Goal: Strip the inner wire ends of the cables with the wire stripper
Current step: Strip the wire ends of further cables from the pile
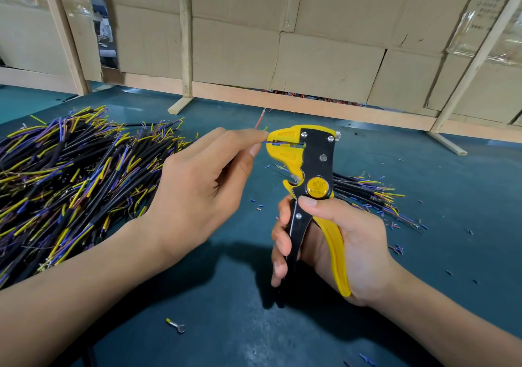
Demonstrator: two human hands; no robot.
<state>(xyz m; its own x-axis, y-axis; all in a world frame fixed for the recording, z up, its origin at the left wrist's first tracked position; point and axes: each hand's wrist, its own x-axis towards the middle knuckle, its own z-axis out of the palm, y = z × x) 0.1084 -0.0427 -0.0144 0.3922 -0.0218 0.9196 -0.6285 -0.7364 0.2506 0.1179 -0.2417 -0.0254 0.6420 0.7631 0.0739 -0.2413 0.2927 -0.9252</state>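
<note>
My right hand grips the handles of a yellow and black wire stripper, held upright with its yellow jaws pointing left. My left hand pinches a cable between thumb and fingers just left of the jaws. The cable's blue inner wire lies inside the jaws. Its brown wire and a yellow-green wire tip stick up past my fingertips. The cable's black sheath is hidden by my left hand.
A big heap of black cables with yellow, blue and brown inner wires covers the left of the green table. A smaller bundle of cables lies behind the stripper. Insulation scraps lie scattered at the right. A ring terminal lies near the front. A cardboard and wood partition stands behind.
</note>
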